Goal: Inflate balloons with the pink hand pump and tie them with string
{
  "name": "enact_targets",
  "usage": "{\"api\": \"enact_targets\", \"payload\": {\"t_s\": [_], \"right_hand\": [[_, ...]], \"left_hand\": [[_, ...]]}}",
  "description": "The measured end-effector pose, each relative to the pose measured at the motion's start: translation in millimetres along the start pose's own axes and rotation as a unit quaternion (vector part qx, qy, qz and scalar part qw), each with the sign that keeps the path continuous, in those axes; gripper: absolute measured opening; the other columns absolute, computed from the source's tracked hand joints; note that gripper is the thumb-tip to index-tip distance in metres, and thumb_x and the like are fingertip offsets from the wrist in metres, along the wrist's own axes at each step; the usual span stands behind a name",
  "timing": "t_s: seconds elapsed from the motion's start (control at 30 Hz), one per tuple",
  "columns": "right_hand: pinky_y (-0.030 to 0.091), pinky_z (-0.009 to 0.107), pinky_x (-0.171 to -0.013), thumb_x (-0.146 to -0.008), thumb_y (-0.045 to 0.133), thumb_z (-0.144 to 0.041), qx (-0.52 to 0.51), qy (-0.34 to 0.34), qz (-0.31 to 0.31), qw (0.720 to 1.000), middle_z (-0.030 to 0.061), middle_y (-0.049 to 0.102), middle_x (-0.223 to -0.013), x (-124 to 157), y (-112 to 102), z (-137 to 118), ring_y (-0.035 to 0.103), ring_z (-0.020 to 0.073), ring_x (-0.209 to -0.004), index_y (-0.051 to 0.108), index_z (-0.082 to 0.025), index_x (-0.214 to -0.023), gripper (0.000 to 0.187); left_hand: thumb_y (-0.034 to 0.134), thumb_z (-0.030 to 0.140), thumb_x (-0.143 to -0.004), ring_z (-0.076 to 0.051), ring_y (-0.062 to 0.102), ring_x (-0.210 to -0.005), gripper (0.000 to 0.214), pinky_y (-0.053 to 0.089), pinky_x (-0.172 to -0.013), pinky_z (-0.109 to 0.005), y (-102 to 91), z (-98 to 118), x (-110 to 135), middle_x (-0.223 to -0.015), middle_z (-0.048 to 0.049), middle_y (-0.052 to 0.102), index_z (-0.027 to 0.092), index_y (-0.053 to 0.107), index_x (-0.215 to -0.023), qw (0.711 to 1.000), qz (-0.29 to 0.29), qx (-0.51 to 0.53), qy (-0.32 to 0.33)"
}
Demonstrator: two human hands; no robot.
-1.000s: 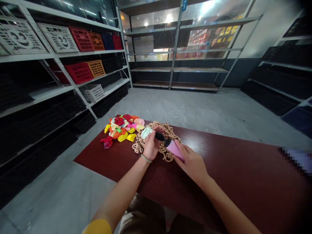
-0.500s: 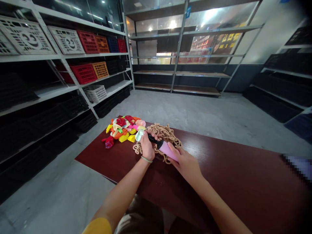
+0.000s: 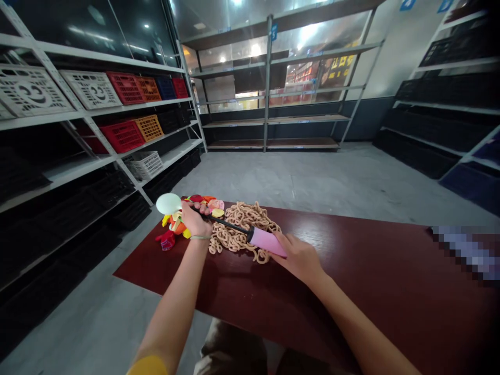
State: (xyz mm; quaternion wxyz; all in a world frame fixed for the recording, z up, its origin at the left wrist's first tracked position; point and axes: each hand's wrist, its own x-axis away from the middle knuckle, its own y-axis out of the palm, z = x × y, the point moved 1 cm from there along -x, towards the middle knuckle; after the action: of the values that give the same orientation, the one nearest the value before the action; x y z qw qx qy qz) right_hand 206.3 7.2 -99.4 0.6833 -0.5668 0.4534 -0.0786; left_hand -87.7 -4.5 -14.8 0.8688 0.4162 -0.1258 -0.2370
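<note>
My left hand (image 3: 194, 219) is shut around the neck of a pale mint balloon (image 3: 169, 203) and the tip of a black pump tube (image 3: 228, 223). The balloon is partly round and sticks out past my fingers. My right hand (image 3: 299, 254) grips the pink handle of a hand pump (image 3: 266, 241). A tangled tan chain of loops (image 3: 238, 234) lies under the pump. Just beyond my left hand sits a heap of multicoloured limp balloons (image 3: 175, 227), partly hidden by that hand.
All of this lies on a dark red wooden table (image 3: 351, 281). Metal shelves with white, red and orange crates (image 3: 127, 87) stand at the left, and black crates fill the lower shelves. More shelving stands behind the concrete floor. A pixelated patch covers the table's right end.
The mint balloon has grown rounder and larger. My left hand has moved left, over the balloon heap, and the pump tube now stretches further. The view has also tilted slightly.
</note>
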Motion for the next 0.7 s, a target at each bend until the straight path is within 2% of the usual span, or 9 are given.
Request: {"api": "enact_targets", "payload": {"t_s": [0.1, 0.2, 0.27, 0.33, 0.4, 0.47, 0.57, 0.7], "right_hand": [[0.044, 0.029, -0.058, -0.09, 0.051, -0.052, -0.02, 0.031, 0.034, 0.999, 0.0056, 0.071, -0.091, 2, 1, -10, 0.066, 0.0195, -0.072, 0.055, -0.024, -0.126, 0.046], [0.043, 0.028, -0.058, -0.09, 0.051, -0.053, -0.026, 0.064, 0.049, 0.996, 0.0053, 0.072, -0.093, 3, -1, -10, 0.067, 0.0192, -0.073, 0.055, -0.024, -0.125, 0.046], [0.043, 0.028, -0.059, -0.09, 0.052, -0.053, -0.025, 0.07, 0.055, 0.996, 0.006, 0.072, -0.096, 4, -2, -7, 0.068, 0.0193, -0.076, 0.055, -0.022, -0.125, 0.047], [0.043, 0.027, -0.06, -0.089, 0.053, -0.053, -0.023, 0.062, 0.057, 0.996, 0.0067, 0.072, -0.097, 3, -3, -4, 0.068, 0.0193, -0.078, 0.056, -0.02, -0.123, 0.047], [0.043, 0.026, -0.06, -0.088, 0.055, -0.054, -0.025, 0.049, 0.048, 0.997, 0.0067, 0.073, -0.094, 2, -2, -2, 0.068, 0.019, -0.077, 0.059, -0.02, -0.119, 0.046], [0.042, 0.026, -0.061, -0.087, 0.057, -0.054, -0.033, 0.04, 0.033, 0.998, 0.0065, 0.073, -0.092, 1, 1, -1, 0.067, 0.0187, -0.076, 0.061, -0.02, -0.116, 0.045], [0.044, 0.028, -0.063, -0.086, 0.057, -0.054, -0.042, 0.035, 0.02, 0.998, 0.0065, 0.072, -0.092, 2, 5, 4, 0.067, 0.0195, -0.077, 0.061, -0.02, -0.116, 0.045], [0.044, 0.029, -0.065, -0.087, 0.055, -0.054, -0.04, 0.032, 0.017, 0.999, 0.0063, 0.071, -0.096, 4, 9, 12, 0.066, 0.0207, -0.081, 0.06, -0.021, -0.118, 0.045]], "left_hand": [[0.051, 0.037, -0.092, -0.005, 0.034, -0.039, 0.028, 0.027, -0.038, -0.019, 11.5, -16, 25, -0.054, 0.0077, 0.037, 0.02, 0.039, -0.072, 0.999, -0.038, 0.01, -0.004], [0.057, 0.041, -0.089, -0.006, 0.04, -0.042, 0.03, 0.033, -0.041, -0.02, 20.6, -50, 67, -0.055, 0.0067, 0.042, 0.02, 0.042, -0.073, 0.991, -0.112, -0.026, -0.065], [0.058, 0.046, -0.088, -0.007, 0.044, -0.044, 0.032, 0.038, -0.044, -0.021, 22.0, -69, 89, -0.057, 0.0055, 0.046, 0.02, 0.045, -0.075, 0.985, -0.149, -0.038, -0.078], [0.057, 0.05, -0.087, -0.007, 0.045, -0.045, 0.034, 0.039, -0.045, -0.021, 19.2, -80, 97, -0.058, 0.0049, 0.047, 0.02, 0.046, -0.075, 0.983, -0.158, -0.049, -0.082], [0.056, 0.051, -0.087, -0.008, 0.044, -0.043, 0.037, 0.039, -0.044, -0.022, 14.0, -80, 92, -0.055, 0.0052, 0.045, 0.02, 0.044, -0.072, 0.983, -0.143, -0.066, -0.089], [0.056, 0.049, -0.087, -0.008, 0.042, -0.041, 0.036, 0.037, -0.042, -0.022, 9.6, -71, 77, -0.053, 0.006, 0.043, 0.02, 0.042, -0.07, 0.985, -0.12, -0.08, -0.093], [0.055, 0.039, -0.087, -0.008, 0.041, -0.041, 0.027, 0.036, -0.042, -0.021, 10.1, -45, 49, -0.054, 0.0063, 0.042, 0.02, 0.042, -0.072, 0.988, -0.113, -0.077, -0.07], [0.053, 0.034, -0.087, -0.007, 0.041, -0.041, 0.026, 0.035, -0.043, -0.019, 19.5, -8, 13, -0.054, 0.0065, 0.041, 0.02, 0.039, -0.071, 0.994, -0.081, -0.059, -0.036]]}}
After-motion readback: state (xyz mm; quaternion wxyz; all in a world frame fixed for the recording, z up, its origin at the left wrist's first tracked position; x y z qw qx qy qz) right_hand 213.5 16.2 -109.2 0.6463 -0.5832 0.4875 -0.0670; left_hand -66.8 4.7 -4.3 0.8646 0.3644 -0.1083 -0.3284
